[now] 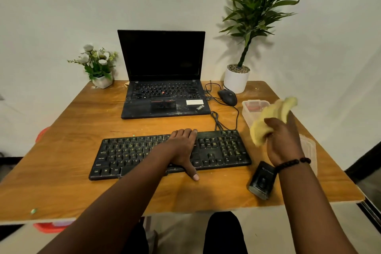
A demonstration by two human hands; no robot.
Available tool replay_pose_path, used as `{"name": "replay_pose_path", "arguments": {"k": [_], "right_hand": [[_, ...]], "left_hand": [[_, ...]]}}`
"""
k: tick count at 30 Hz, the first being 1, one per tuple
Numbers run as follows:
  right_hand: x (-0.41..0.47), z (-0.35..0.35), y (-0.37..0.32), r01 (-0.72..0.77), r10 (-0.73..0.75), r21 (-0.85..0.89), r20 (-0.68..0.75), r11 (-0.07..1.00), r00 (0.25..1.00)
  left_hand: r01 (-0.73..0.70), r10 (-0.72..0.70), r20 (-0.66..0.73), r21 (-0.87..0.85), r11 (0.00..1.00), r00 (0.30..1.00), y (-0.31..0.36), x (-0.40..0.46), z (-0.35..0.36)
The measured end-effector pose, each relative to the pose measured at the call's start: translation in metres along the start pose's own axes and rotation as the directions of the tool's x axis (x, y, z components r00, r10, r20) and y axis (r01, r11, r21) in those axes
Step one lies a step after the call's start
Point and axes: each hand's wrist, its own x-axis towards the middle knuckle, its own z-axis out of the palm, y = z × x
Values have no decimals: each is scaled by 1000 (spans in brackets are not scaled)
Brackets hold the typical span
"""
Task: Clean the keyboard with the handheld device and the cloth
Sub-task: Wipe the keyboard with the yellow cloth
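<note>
Keyboard: black keyboard [218, 150] lies flat on the wooden table [82, 113], near the front edge, in front of the laptop [162, 80]; its cable runs back toward the laptop's right side.
Left hand: left hand [181, 146] lies palm-down across the middle of the keys, fingers straight and reaching to the far edge, thumb stretched over the near edge onto the table; it presses rather than grasps, and seems to be steadying the board.
Right hand: right hand [282, 140] is raised off the table to the right of the keyboard, fingers curled round a bunched yellow cloth [268, 121] that is clear of the keys.
Handheld device: small black handheld device [261, 179] rests on the table just beside the keyboard's near right corner, under the right wrist; nobody is holding it.
Done so far: I judge the device stage to be over or set aside, since it lies put down while the cloth is in hand; whether it was used at all cannot be told.
Left to do: wiping appears not yet begun, the cloth being in the air; pale specks on the keys suggest dust remains.
Nearby: clear plastic container [247, 111] and mouse [227, 97] sit to the right, behind the cloth.
</note>
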Motion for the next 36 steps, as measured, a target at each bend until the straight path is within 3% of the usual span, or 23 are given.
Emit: {"name": "replay_pose_path", "arguments": {"k": [2, 5, 7, 8, 9, 16, 21, 29, 36], "right_hand": [[1, 17, 6, 115, -97, -403, 65, 908, 993], [0, 46, 40, 275, -71, -827, 277, 491, 958], [-2, 53, 77, 378, 104, -916, 392, 130, 914], [-2, 52, 90, 389, 165, -921, 385, 11, 908], [-2, 53, 96, 383, 183, -923, 370, -41, 911], [-14, 55, 89, 375, 251, -927, 357, -24, 900], [-52, 58, 91, 369, 219, -914, 330, -168, 918], [5, 75, 88, 377, 324, -925, 339, -58, 883], [-36, 68, 92, 387, 247, -916, 351, -111, 903]], "left_hand": [[9, -9, 18, -25, 1000, 1000, -7, -4, 2], [15, -17, -32, -49, 999, 999, -7, -5, 6], [13, -17, -97, -36, 999, 995, -5, -5, 9], [14, -17, -118, -29, 999, 993, -4, -6, 10], [15, -18, -138, -20, 1000, 990, -4, -6, 11], [46, -13, -192, 164, 985, 981, 0, -9, 10], [20, 13, -184, 173, 985, 983, -1, -7, 10], [-9, 29, -129, 152, 988, 991, -9, -7, 3], [14, 11, -157, 154, 988, 988, -7, -5, 8]]}}
